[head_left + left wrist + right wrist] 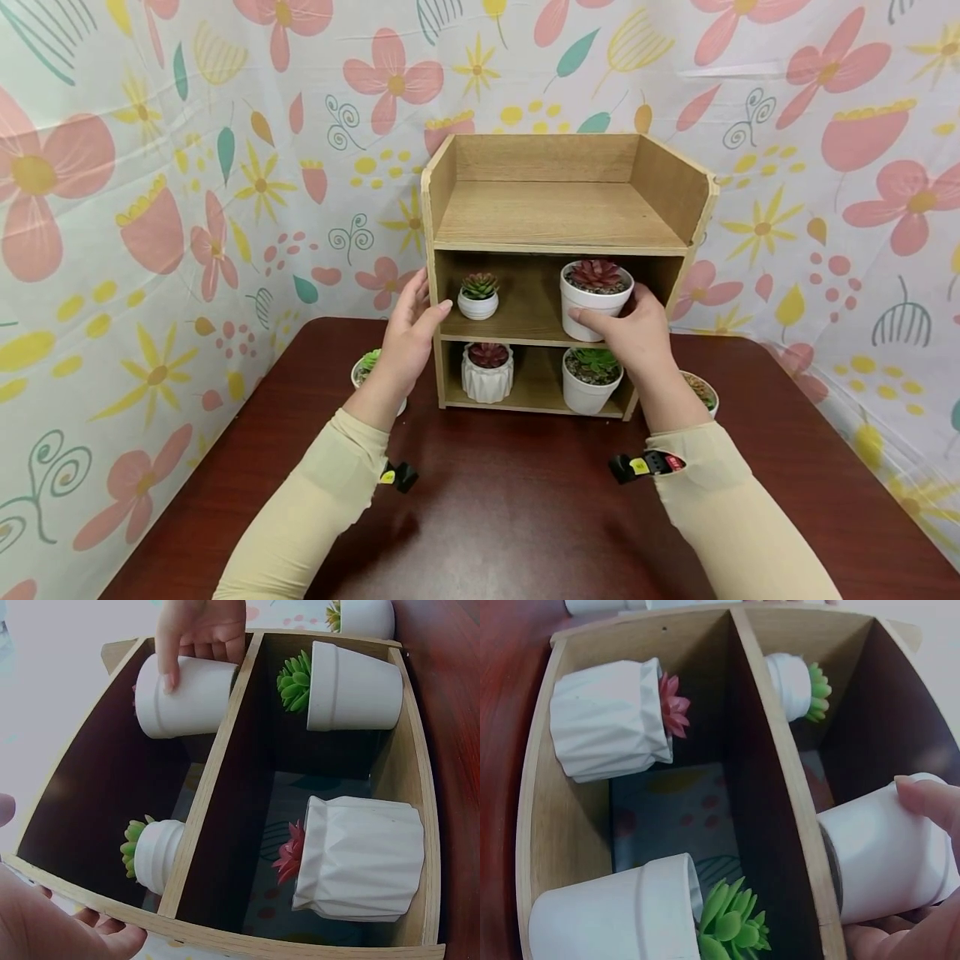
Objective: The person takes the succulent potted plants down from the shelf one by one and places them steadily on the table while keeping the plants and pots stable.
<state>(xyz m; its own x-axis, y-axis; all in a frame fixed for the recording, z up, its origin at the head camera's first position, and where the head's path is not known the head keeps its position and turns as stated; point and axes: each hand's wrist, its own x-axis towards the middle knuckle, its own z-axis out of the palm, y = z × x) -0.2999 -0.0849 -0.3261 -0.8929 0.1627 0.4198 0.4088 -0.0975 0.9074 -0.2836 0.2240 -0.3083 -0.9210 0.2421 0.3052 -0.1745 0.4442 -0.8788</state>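
Note:
My right hand grips a white pot with a dark red succulent at the right of the wooden shelf's middle level, thumb across its front. In the left wrist view this white pot is at the divider board; whether it bears on the board I cannot tell. My left hand rests its fingers along the outside of the shelf at the left panel, thumb by the front edge. A small potted green succulent stands inside near that panel. Below are a ridged pot with a red succulent and a pot with a green one.
A potted green succulent, partly hidden by my left arm, stands on the dark red table left of the shelf. Another potted succulent is partly behind my right forearm. Flower-patterned cloth hangs behind.

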